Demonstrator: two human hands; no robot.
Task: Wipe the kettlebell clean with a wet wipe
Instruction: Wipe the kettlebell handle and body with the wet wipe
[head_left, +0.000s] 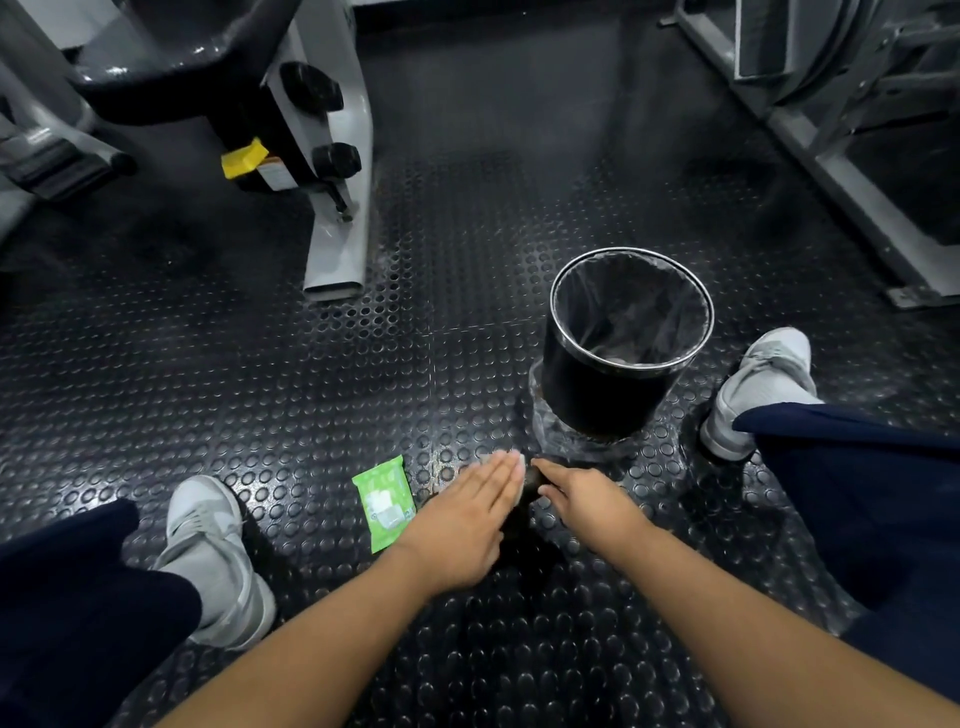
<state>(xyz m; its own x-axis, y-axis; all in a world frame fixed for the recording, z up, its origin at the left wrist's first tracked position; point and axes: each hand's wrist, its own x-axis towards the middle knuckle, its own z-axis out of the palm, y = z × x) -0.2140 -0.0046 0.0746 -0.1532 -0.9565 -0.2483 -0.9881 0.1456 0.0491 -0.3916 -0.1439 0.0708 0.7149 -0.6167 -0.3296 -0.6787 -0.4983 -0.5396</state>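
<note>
Below, left hand (464, 522) flat on wipe (521, 488), right hand (589, 501) gripping kettlebell (522, 530), lined bin (597, 397) beside, contents unclear

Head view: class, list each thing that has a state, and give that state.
Left hand: flat, pressing the wipe.
Right hand: gripping the kettlebell.
Wipe: under the left fingers, on the kettlebell.
Kettlebell: between the hands, mostly hidden.
Wipe pack: lying flat on the floor.
Bin: upright, lidless, lined.
</note>
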